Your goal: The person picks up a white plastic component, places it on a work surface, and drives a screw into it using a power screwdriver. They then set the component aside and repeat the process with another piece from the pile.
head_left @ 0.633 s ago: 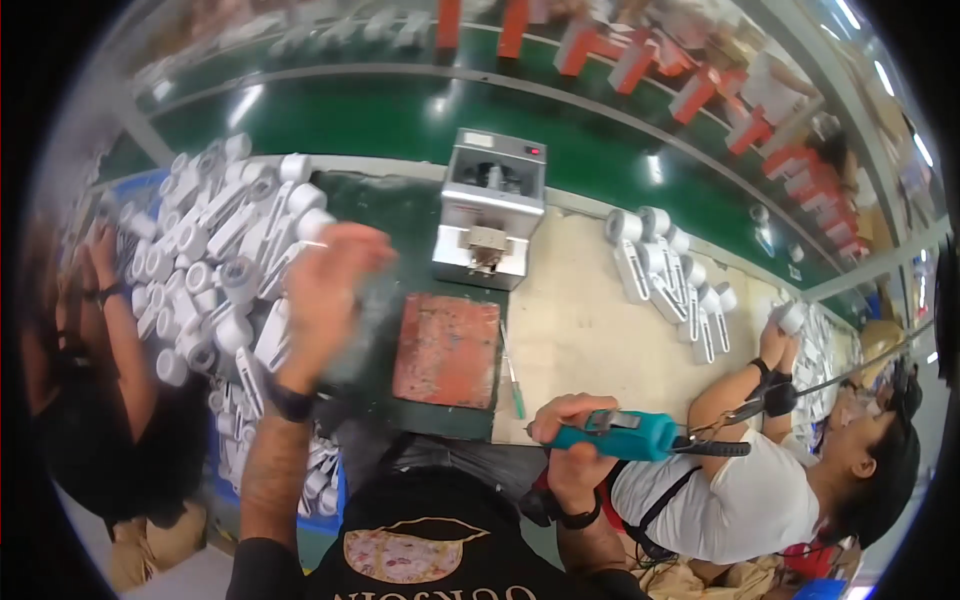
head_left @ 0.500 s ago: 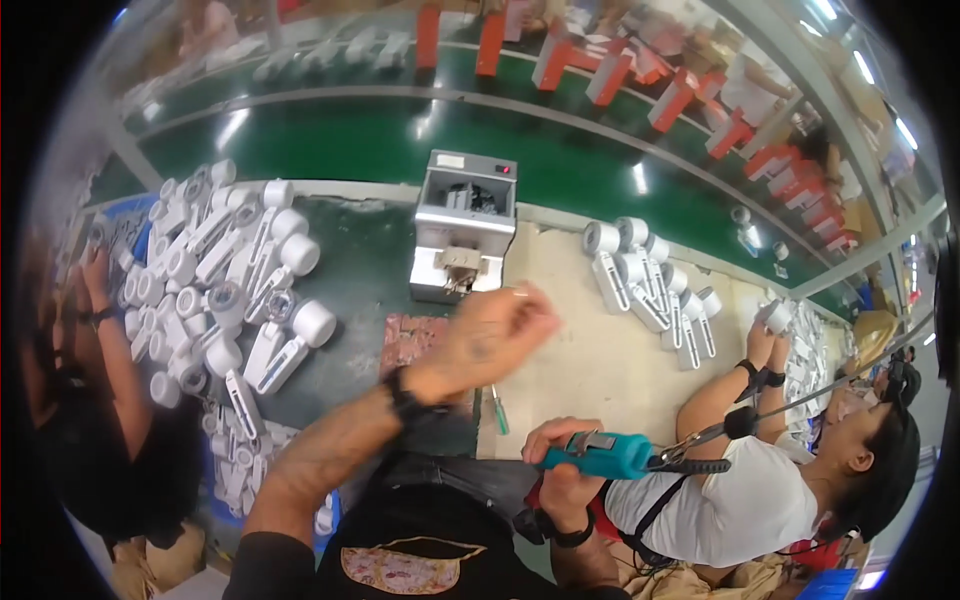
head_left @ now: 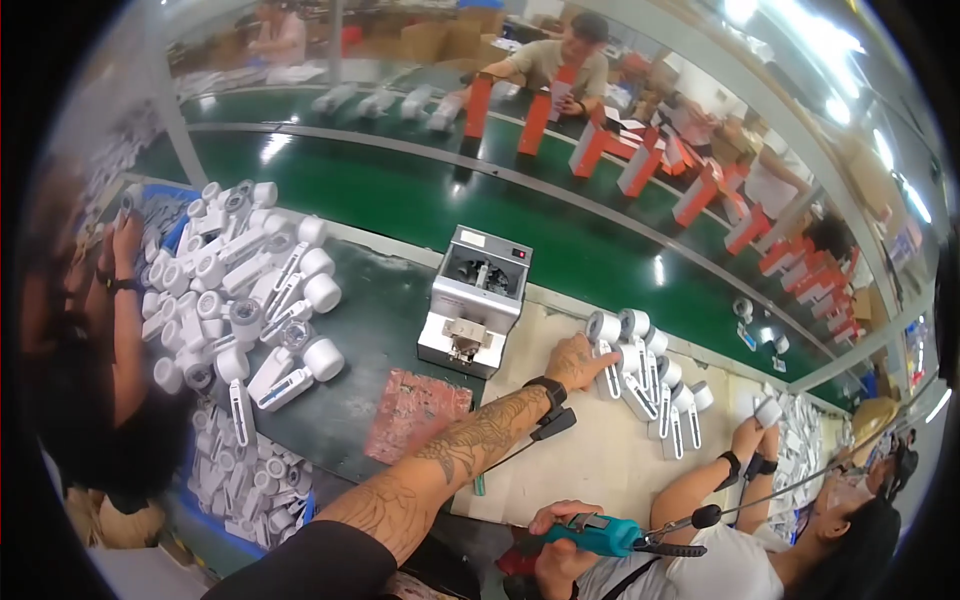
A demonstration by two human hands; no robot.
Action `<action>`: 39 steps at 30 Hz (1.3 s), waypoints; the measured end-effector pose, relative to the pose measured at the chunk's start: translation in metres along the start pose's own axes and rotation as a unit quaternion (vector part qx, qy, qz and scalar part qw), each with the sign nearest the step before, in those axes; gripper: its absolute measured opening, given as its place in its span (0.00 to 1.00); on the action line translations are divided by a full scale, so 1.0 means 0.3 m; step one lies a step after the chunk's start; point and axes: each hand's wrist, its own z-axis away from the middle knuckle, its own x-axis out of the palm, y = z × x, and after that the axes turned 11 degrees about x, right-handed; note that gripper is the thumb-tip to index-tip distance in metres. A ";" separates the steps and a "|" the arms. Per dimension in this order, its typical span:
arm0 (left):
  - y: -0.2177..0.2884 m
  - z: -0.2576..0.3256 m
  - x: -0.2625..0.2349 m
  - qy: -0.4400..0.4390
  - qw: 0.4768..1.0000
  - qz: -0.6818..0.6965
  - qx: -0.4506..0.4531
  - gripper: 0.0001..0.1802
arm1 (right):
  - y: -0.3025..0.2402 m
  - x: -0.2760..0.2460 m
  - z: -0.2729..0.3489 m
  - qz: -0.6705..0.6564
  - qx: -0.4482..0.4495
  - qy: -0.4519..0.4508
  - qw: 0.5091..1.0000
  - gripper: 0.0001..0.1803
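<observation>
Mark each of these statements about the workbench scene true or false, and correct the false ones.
1. The left hand reaches to the row of white parts on the pale board. True.
2. The right hand is empty. False: it grips a teal power screwdriver.
3. The grey machine stands beyond the reddish mat. True.
4. The big pile of white parts lies to the person's right. False: it lies to the left.
5. The left hand rests on the reddish mat. False: it is off the mat, at the white parts.
</observation>
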 end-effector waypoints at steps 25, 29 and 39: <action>0.035 0.553 -0.512 -0.126 0.936 -0.213 0.251 0.22 | 0.097 0.081 -0.147 0.023 0.022 -0.030 0.999 0.37; -0.019 0.623 -0.570 -0.093 0.879 -0.367 0.289 0.20 | 0.101 0.155 -0.137 0.054 0.026 -0.044 0.997 0.39; -0.055 0.700 -0.607 -0.078 0.890 -0.290 0.345 0.17 | 0.110 0.204 -0.149 0.100 0.049 -0.075 0.991 0.30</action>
